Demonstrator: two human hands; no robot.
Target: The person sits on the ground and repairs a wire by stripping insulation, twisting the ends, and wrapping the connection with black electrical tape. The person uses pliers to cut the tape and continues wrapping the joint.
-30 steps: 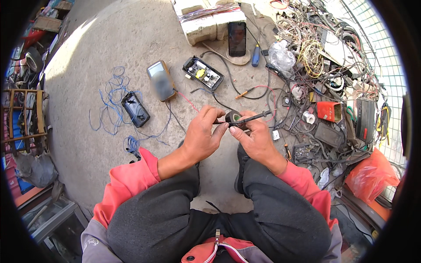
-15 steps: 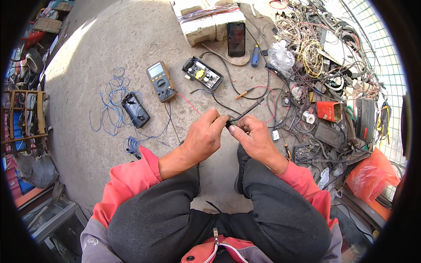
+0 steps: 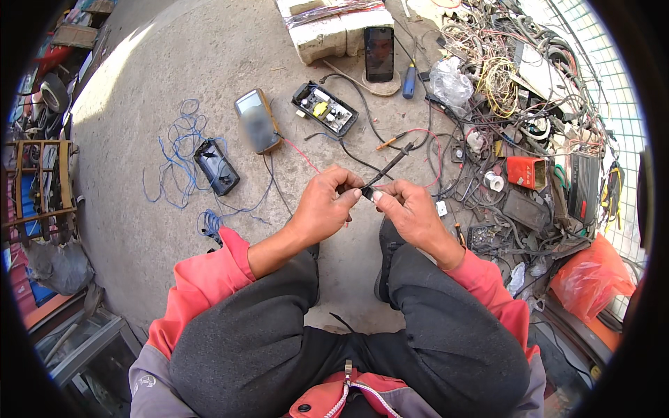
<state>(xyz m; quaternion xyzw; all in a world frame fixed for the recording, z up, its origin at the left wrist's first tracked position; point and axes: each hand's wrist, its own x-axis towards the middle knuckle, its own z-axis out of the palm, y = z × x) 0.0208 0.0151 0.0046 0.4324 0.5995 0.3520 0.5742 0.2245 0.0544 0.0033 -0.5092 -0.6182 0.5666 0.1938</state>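
Note:
My left hand (image 3: 324, 205) and my right hand (image 3: 412, 216) meet over the concrete, thumbs and fingers pinched on a short black piece of cable (image 3: 368, 191). A thicker black length (image 3: 396, 164) slants up and right from between them; whether both are one cable I cannot tell. Beyond my hands lies an opened black case with a circuit board (image 3: 326, 109), its yellow part showing. To its left rests a grey and orange multimeter (image 3: 257, 120) with a red lead (image 3: 301, 155) running toward my left hand. An empty-looking black case half (image 3: 217, 167) lies farther left.
Tangled blue wire (image 3: 182, 167) spreads at left. A phone (image 3: 379, 54) leans on a white foam block (image 3: 334, 35), beside a blue-handled screwdriver (image 3: 409, 82). Heaped cables and scrap (image 3: 516, 97) fill the right side, with a red box (image 3: 526, 172) and red plastic bag (image 3: 592, 273).
My fingers have shifted on the black piece, with both thumbs now on top of it. The thicker black length points more steeply upward. The view has moved slightly.

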